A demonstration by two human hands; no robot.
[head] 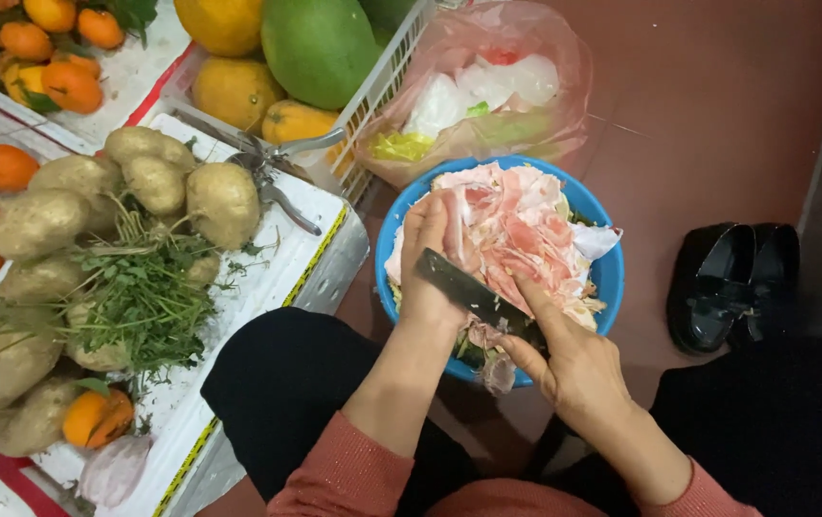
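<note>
A blue bowl (610, 273) sits on the red floor, piled with thin pink slices of raw meat (516, 230). My left hand (430, 263) presses on the near left side of the meat pile. My right hand (569, 359) grips a dark knife (463, 287) by its handle, with the blade angled up and left across the bowl's near rim, between my two hands. Below the blade, bits of meat hang over the bowl's front edge.
A white foam box (310, 263) at left bears potatoes (224, 201), green herbs (138, 297), oranges and metal scissors (272, 168). A white basket (387, 77) holds large green and yellow fruit. Behind the bowl lies a pink plastic bag (526, 115). Black shoes (731, 282) stand at right.
</note>
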